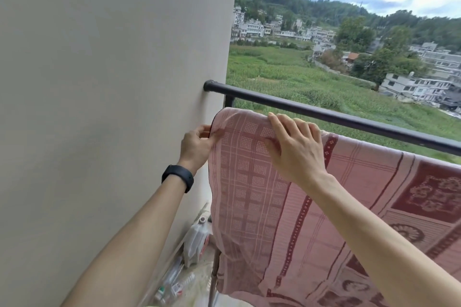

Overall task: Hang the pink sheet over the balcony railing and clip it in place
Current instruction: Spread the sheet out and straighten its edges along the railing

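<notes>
The pink sheet (262, 207), with a checked weave and dark red patterned borders, hangs over a lower bar just below the dark balcony railing (324, 112). My left hand (197, 143), with a black band on the wrist, pinches the sheet's left edge next to the wall. My right hand (294, 144) lies flat on the sheet's top fold, fingers spread toward the left. No clip is visible.
A beige wall (112, 82) fills the left side and meets the railing's end. On the floor below stand a translucent plastic jug (197, 239) and several small bottles (172, 284). Beyond the railing lie green fields, houses and hills.
</notes>
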Available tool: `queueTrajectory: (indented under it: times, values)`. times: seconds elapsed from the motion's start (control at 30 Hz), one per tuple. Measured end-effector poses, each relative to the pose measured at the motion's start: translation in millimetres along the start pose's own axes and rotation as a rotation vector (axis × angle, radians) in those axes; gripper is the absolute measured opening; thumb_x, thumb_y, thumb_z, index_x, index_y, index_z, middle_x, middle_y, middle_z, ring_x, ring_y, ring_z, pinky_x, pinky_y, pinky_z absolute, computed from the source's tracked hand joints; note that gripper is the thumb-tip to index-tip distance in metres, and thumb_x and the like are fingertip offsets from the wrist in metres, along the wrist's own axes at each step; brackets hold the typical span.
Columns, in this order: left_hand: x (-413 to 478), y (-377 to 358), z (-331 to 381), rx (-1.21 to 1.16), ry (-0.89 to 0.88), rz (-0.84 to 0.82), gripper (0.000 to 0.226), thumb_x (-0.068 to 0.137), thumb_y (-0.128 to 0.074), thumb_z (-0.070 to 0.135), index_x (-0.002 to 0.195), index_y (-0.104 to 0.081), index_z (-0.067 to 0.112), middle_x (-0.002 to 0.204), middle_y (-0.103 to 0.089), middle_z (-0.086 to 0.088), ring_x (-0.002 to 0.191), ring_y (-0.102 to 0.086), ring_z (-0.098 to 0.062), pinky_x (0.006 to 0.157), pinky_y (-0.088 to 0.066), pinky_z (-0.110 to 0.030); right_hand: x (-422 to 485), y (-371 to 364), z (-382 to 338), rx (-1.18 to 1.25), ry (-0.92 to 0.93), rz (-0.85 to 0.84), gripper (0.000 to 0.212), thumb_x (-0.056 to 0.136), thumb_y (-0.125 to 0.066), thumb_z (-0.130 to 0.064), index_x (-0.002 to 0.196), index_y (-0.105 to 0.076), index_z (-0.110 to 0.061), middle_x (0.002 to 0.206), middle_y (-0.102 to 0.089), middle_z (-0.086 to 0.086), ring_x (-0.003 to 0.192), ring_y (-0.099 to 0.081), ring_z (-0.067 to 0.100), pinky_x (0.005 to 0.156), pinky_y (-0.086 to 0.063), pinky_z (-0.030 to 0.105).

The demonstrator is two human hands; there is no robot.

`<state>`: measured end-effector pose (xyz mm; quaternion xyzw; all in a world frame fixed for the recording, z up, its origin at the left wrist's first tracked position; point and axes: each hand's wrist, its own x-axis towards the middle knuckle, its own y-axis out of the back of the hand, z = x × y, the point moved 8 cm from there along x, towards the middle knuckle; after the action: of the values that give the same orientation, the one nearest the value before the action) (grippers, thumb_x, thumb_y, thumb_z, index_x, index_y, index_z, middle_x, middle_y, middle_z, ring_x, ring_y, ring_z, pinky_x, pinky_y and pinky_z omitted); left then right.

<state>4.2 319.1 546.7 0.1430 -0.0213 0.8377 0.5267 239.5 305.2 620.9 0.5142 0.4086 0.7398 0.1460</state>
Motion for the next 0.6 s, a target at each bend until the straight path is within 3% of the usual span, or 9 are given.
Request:
queueTrajectory:
  times: [0.1, 0.17, 0.23, 0.3, 0.4, 0.5, 0.6]
  values:
    - [-30.5, -14.0, -25.5, -0.097, 0.114, -0.083, 0.035, 0.088, -0.063, 0.055, 0.098, -0.068, 0.022, 0.097, -0.072, 0.003, 0.089, -0.067, -0.011, 0.077, -0.051, -0.028, -21.2, 3.9, 4.8, 0.057, 0.050, 0.005, 0.062, 0.094, -0.054, -0.048, 0.150, -0.041, -0.025, 0.156, -0.041, 0.003, 0.144, -0.035, 0.027, 0.120, -0.021, 0.050]
    - [-57.0, -32.0, -52.4, -0.115, 0.192, -0.207, 0.043, 0.083, -0.064, 0.059, 0.102, -0.067, 0.020, 0.100, -0.072, 0.003, 0.093, -0.066, -0.010, 0.075, -0.046, -0.023, -28.7, 11.1, 25.2, 0.061, -0.021, 0.036, 0.063, 0.093, -0.054, -0.051, 0.149, -0.042, -0.025, 0.156, -0.042, 0.003, 0.146, -0.034, 0.025, 0.121, -0.020, 0.050]
    - [-83.0, -53.1, -86.6, -0.095, 0.275, -0.370, 0.037, 0.080, -0.076, 0.045, 0.104, -0.070, 0.017, 0.099, -0.074, 0.000, 0.094, -0.069, -0.015, 0.079, -0.051, -0.023, -33.6, 16.7, 44.1, 0.014, -0.091, 0.068, 0.067, 0.091, -0.056, -0.053, 0.148, -0.042, -0.019, 0.153, -0.044, 0.006, 0.143, -0.036, 0.026, 0.119, -0.022, 0.048]
    - [-99.6, -66.7, -116.5, -0.001, 0.312, -0.467, 0.016, 0.081, -0.080, 0.025, 0.094, -0.071, 0.021, 0.091, -0.074, 0.002, 0.088, -0.069, -0.015, 0.074, -0.052, -0.019, -34.0, 16.6, 47.7, -0.055, -0.083, 0.080, 0.071, 0.091, -0.058, -0.052, 0.149, -0.040, -0.013, 0.152, -0.043, 0.008, 0.142, -0.036, 0.029, 0.119, -0.021, 0.047]
    - [-102.9, -62.5, -142.8, 0.155, 0.299, -0.392, 0.008, 0.088, -0.070, 0.028, 0.080, -0.067, 0.028, 0.083, -0.070, 0.005, 0.084, -0.065, -0.018, 0.076, -0.051, -0.025, -29.5, 13.4, 37.2, -0.089, -0.109, 0.085, 0.075, 0.090, -0.057, -0.052, 0.149, -0.037, -0.010, 0.150, -0.042, 0.011, 0.139, -0.036, 0.033, 0.119, -0.019, 0.051]
    - [-100.0, -37.5, -149.9, 0.148, 0.341, -0.206, 0.012, 0.096, -0.058, 0.027, 0.093, -0.064, 0.016, 0.092, -0.069, 0.001, 0.084, -0.065, -0.020, 0.073, -0.054, -0.032, -31.5, 11.4, 31.2, -0.111, -0.156, 0.087, 0.075, 0.091, -0.055, -0.053, 0.147, -0.037, -0.008, 0.145, -0.043, 0.013, 0.135, -0.038, 0.035, 0.117, -0.021, 0.053]
    - [-98.0, -7.9, -143.9, 0.249, 0.313, -0.110, 0.019, 0.099, -0.053, 0.030, 0.101, -0.061, 0.014, 0.095, -0.068, 0.000, 0.081, -0.064, -0.014, 0.056, -0.045, -0.014, -36.8, 14.0, 30.6, -0.118, -0.156, 0.072, 0.076, 0.088, -0.059, -0.051, 0.147, -0.038, -0.008, 0.144, -0.044, 0.013, 0.134, -0.038, 0.035, 0.117, -0.020, 0.053]
